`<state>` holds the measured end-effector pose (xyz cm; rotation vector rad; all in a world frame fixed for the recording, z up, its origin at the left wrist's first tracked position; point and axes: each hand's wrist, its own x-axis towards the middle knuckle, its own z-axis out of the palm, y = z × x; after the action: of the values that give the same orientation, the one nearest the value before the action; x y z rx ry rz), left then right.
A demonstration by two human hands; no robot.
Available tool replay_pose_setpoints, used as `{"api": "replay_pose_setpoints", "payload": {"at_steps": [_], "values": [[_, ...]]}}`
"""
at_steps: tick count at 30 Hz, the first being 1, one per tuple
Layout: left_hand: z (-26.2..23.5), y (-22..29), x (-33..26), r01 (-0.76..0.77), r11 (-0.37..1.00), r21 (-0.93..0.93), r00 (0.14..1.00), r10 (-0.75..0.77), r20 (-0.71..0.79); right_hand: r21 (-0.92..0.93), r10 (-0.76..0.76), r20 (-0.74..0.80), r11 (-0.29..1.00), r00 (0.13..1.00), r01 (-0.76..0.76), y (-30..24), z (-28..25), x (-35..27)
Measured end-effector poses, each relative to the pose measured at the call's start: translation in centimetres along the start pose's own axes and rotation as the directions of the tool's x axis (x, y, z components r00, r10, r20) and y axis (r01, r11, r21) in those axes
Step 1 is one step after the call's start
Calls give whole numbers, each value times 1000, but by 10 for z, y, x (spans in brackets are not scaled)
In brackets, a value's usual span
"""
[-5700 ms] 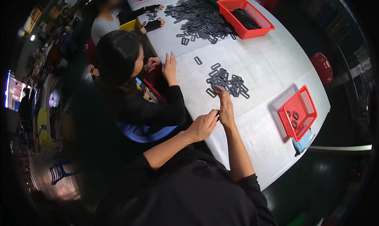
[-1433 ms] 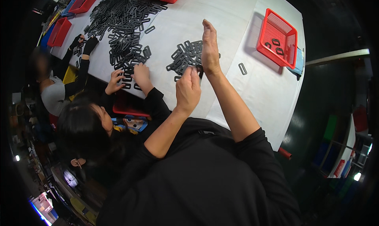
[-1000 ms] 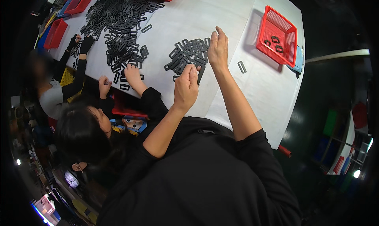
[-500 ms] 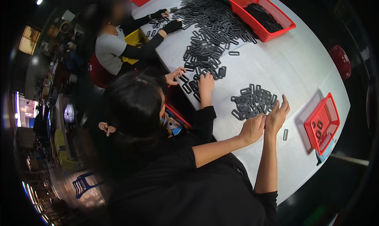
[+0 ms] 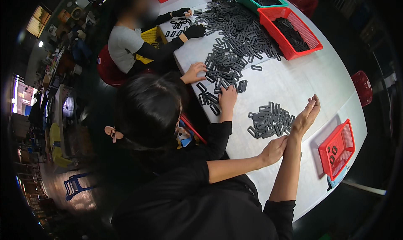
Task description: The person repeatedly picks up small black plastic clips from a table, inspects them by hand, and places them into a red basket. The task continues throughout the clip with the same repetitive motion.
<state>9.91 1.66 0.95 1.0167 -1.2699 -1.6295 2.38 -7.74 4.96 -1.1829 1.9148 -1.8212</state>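
Note:
My left hand [image 5: 273, 151] is curled closed against the inner side of my right wrist, its fingertips hidden. Raised past it, my right hand [image 5: 306, 116] is open, with fingers stretched out and held near one another, and nothing in it. Just beyond my hands lies a small pile of black oblong rings [image 5: 270, 120] on the white table [image 5: 289, 82]. My right forearm covers most of a single loose ring at its right side.
A red basket [image 5: 337, 150] with a few rings stands right. A larger heap [image 5: 239, 34] spreads toward the far side, near a fuller red basket [image 5: 289, 32] and a green one [image 5: 260, 1]. Two co-workers [image 5: 147, 110] [image 5: 130, 38] sit left, hands at that heap.
My right hand has moved up and right, away from the small pile. My left hand now touches the wrist rather than the base of the right hand. The view has shifted slightly.

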Motion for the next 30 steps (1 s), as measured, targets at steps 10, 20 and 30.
{"api": "replay_pose_setpoints", "payload": {"at_steps": [10,20,30], "values": [[2,14,-29,-5,979,202,999,-2,34,-368,-159,1,918,987,149,20,0,18],[19,0,21,48,977,210,991,-19,-134,-393,-240,-67,898,969,195,18,-2,27],[16,29,-35,-177,938,298,972,118,204,-673,-287,-40,715,957,186,63,-53,56]]}}
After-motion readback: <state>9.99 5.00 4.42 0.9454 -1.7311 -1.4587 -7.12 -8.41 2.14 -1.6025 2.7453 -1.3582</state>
